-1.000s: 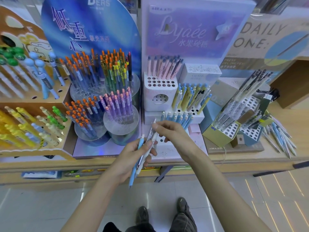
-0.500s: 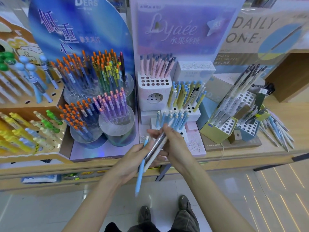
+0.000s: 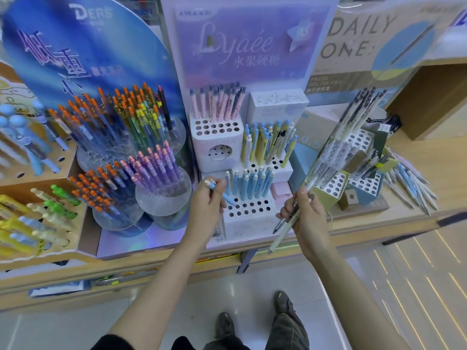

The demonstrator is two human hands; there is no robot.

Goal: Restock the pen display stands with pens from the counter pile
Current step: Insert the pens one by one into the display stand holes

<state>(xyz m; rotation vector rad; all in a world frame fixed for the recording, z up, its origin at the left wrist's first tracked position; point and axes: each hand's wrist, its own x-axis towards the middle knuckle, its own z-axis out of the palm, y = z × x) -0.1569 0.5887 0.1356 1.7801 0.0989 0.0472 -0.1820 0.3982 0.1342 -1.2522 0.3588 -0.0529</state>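
Moved: pulling apart since a moment ago, blue pen [image 3: 214,185] now split from the bundle [image 3: 285,227].
Left hand [image 3: 207,208]: curling round blue pen, tilting its tip down at white stand [image 3: 242,224].
Right hand [image 3: 307,215]: gripping the bundle, just right of the stand.
Pen pile [image 3: 409,183]: lying on worktop [image 3: 442,160], far right.

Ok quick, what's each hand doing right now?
Left hand: grips one blue pen.
Right hand: grips a bunch of pens.
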